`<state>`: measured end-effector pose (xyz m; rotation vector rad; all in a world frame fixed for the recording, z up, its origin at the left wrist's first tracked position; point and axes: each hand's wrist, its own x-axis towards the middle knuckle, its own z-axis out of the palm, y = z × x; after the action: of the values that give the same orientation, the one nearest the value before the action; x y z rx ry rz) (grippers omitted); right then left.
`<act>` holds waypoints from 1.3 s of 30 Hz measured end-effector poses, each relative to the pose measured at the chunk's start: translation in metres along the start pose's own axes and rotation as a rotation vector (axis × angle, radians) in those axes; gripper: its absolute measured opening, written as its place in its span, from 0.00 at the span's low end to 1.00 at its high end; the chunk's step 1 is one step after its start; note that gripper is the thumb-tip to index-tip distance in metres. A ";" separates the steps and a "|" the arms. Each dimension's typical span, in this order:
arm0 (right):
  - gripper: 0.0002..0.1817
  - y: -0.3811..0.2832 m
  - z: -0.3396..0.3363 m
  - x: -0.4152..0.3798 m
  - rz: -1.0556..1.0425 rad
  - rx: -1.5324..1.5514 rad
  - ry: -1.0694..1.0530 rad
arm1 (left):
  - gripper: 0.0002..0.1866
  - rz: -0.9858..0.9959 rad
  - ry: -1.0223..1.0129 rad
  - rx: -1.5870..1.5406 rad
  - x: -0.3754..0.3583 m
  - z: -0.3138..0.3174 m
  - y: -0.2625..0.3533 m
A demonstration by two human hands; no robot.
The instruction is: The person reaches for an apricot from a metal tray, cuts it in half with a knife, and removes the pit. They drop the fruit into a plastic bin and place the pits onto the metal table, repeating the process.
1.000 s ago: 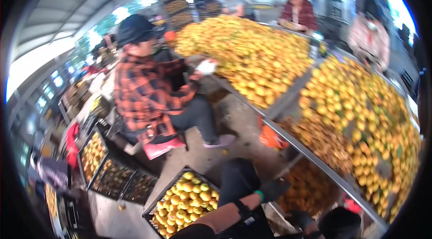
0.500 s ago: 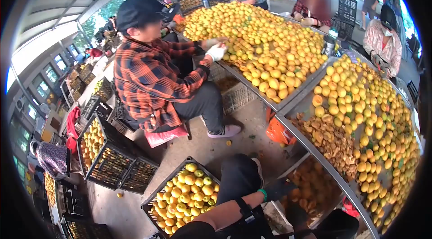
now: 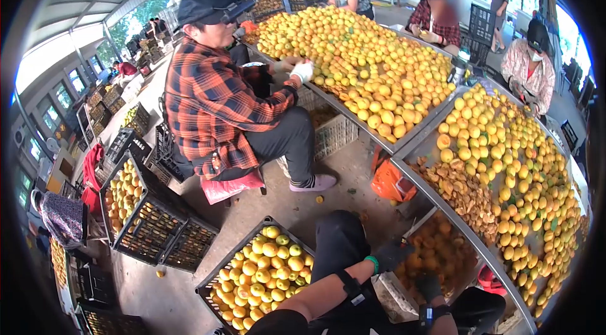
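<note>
My left hand (image 3: 391, 255), in a dark glove with a green band at the wrist, is at the left rim of a light crate (image 3: 394, 294). Its fingers are too dark to read. Lower down, my right hand (image 3: 430, 287), also dark-gloved, reaches over the orange fruit (image 3: 440, 253) in that crate, beside my knees. Its finger pose is lost in shadow and blur. Above the crate runs the metal table edge (image 3: 464, 232), with a heap of split, pitted apricot pieces (image 3: 459, 190) and whole apricots (image 3: 536, 209) on the table.
A black crate of yellow fruit (image 3: 262, 272) stands left of my leg. A co-worker in a plaid shirt (image 3: 221, 105) sits ahead at the table, and others sit across it. An orange bag (image 3: 392, 180) hangs by the table edge. Stacked fruit crates (image 3: 151, 228) stand further left.
My right hand and forearm now show more clearly above the crate. My left hand has drawn slightly up and back. The view has shifted a little, and the plaid-shirted co-worker's head is turned differently.
</note>
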<state>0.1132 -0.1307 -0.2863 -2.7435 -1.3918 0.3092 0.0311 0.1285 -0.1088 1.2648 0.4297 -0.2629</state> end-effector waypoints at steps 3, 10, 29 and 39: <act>0.12 -0.001 0.003 -0.009 0.000 0.050 0.053 | 0.15 0.003 -0.017 0.023 -0.002 0.000 -0.003; 0.13 -0.045 -0.045 -0.043 -0.532 -0.239 0.309 | 0.16 0.280 -0.005 0.453 0.026 -0.024 -0.044; 0.25 -0.095 -0.093 -0.092 -0.212 0.351 -0.405 | 0.13 0.191 0.048 -0.585 -0.052 -0.033 -0.016; 0.26 -0.101 -0.103 -0.089 -0.168 0.456 -0.336 | 0.14 0.239 0.100 -0.501 -0.071 -0.020 0.001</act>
<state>0.0024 -0.1372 -0.1580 -2.2585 -1.3897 0.9775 -0.0351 0.1447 -0.0804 0.8264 0.3938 0.1095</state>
